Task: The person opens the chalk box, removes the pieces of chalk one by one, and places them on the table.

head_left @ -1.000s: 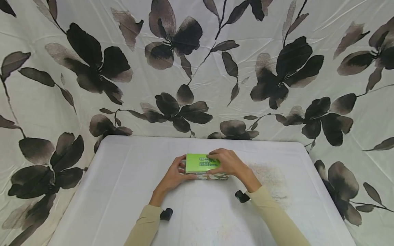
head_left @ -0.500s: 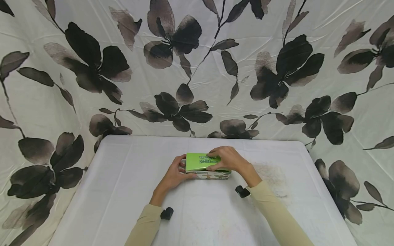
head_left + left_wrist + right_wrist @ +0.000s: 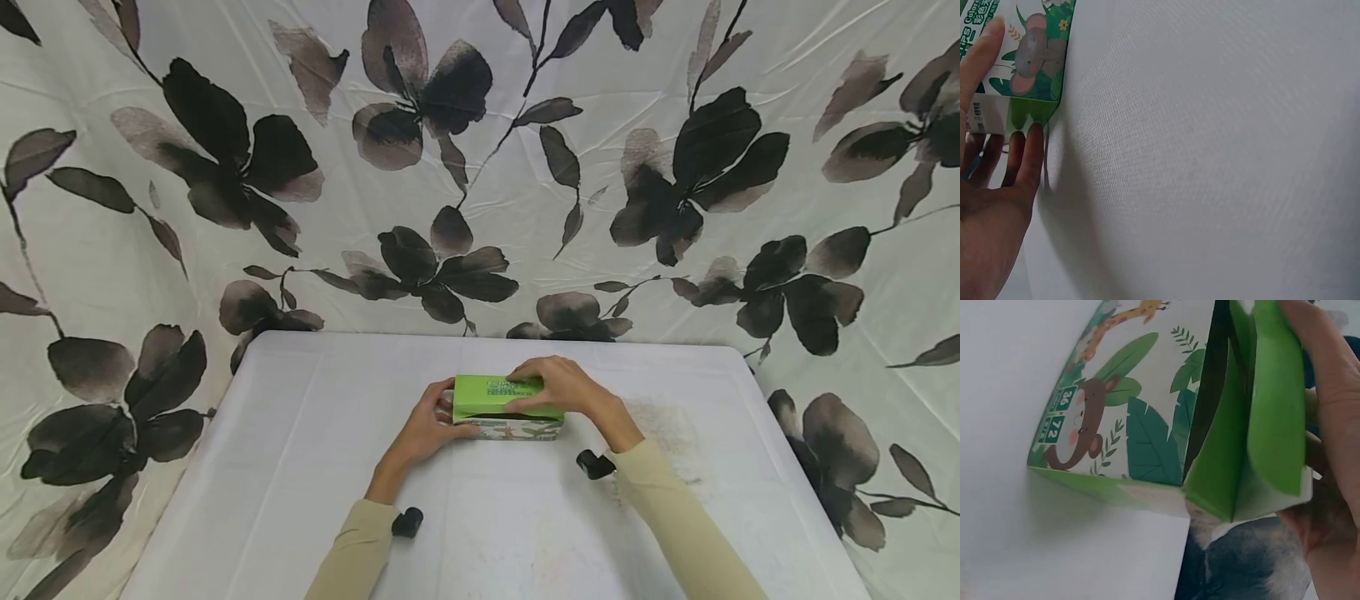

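A green and white cardboard box lies near the middle of the table, with jungle animals printed on its front. Its green lid is partly raised, and a dark gap shows along the front edge. My left hand grips the box's left end, thumb on the printed front and fingers against the end in the left wrist view. My right hand holds the lid towards its right end, between thumb and fingers. In the right wrist view the lid stands away from the box front; the contents are hidden.
A white cloth covers the table, with a brownish stain right of the box. Behind hangs a white curtain with dark flowers. A small black wrist camera sits by the left sleeve, and another black camera by the right.
The front edge of the lid has lifted from the box, opening a dark gap. My right hand has shifted slightly up and right with it; the left hand has stayed in place.
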The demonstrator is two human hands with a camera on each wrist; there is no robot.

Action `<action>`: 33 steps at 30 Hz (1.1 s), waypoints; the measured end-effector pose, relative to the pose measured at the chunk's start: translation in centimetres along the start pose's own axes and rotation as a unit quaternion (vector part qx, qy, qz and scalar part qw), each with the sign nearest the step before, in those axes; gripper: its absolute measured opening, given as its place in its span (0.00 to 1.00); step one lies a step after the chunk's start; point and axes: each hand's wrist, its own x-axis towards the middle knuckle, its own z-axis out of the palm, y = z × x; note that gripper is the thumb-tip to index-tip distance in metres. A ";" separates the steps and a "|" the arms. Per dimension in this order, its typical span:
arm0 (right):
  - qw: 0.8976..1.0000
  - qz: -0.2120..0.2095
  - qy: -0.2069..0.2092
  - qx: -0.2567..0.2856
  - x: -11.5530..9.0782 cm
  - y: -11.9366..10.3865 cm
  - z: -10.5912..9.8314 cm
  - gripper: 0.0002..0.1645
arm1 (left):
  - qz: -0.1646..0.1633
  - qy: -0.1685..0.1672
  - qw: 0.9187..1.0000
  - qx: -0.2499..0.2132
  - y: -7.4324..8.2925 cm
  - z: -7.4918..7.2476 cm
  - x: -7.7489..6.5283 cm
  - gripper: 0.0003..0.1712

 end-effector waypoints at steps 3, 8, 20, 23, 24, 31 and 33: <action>0.997 0.016 0.015 0.071 -0.7 0.6 0.1 0.27 | -0.003 0.000 1.000 -0.008 0.1 0.0 -0.1 0.57; 0.982 0.050 0.087 0.159 -2.6 2.4 0.1 0.19 | 0.002 -0.004 1.000 -0.012 0.0 0.1 0.0 0.57; 0.945 0.059 0.150 0.286 -5.3 4.7 1.3 0.15 | -0.001 -0.002 1.000 0.002 0.0 0.0 0.0 0.58; 0.941 0.068 0.158 0.293 -5.3 4.8 1.5 0.15 | 0.002 -0.004 1.000 0.007 -0.2 0.0 0.1 0.58; 0.941 0.069 0.163 0.290 -5.3 4.9 1.5 0.15 | 0.003 -0.004 1.000 0.008 -0.2 0.0 0.1 0.58; 0.936 0.101 0.196 0.275 -5.0 5.1 1.9 0.14 | 0.009 -0.007 1.000 0.006 -0.5 -0.1 0.2 0.58; 0.932 0.121 0.201 0.276 -4.8 5.1 2.0 0.15 | 0.011 -0.006 1.000 0.005 -0.5 -0.1 0.2 0.58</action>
